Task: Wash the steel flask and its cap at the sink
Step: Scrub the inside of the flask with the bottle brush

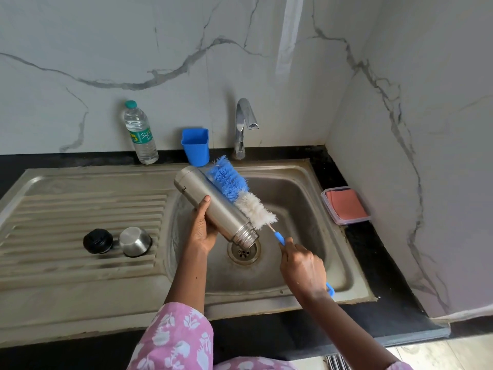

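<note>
My left hand grips the steel flask over the sink basin, tilted with its open threaded mouth pointing down toward the drain. My right hand holds the blue handle of a bottle brush; its blue and white bristles lie along the flask's outer right side. On the ribbed drainboard to the left stand the black stopper and the steel cap, side by side.
A chrome tap rises behind the basin, no water running. A blue plastic cup and a clear water bottle stand at the back wall. A small box with a pink cloth sits on the black counter at the right.
</note>
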